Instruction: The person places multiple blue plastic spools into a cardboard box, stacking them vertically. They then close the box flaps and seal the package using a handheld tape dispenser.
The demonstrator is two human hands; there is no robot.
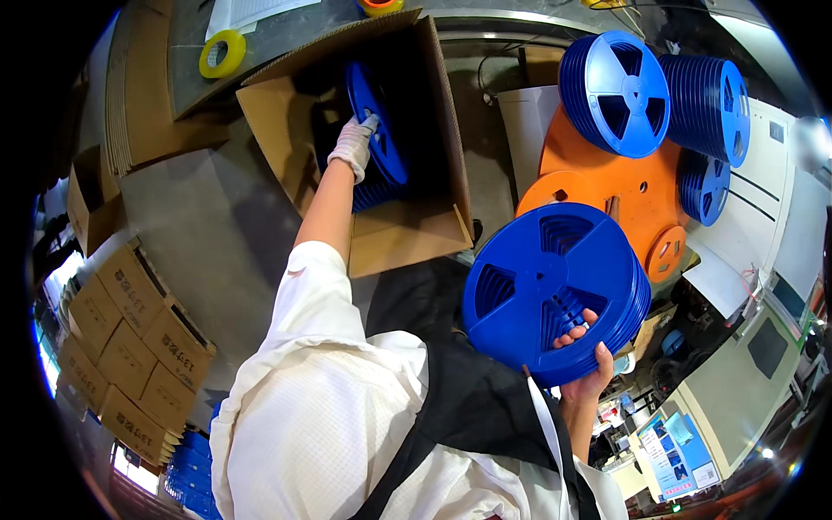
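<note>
Blue plastic reel stack (530, 260) and tilted reel (389, 154), both gripped
Left hand (355, 141) clamps gloved fingers on the reel inside the open carton (403, 240); right hand (592, 371) clamps bare fingers around the stack's rim.

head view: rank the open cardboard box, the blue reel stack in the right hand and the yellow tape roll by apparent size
1. open cardboard box
2. held blue reel stack
3. yellow tape roll
</note>
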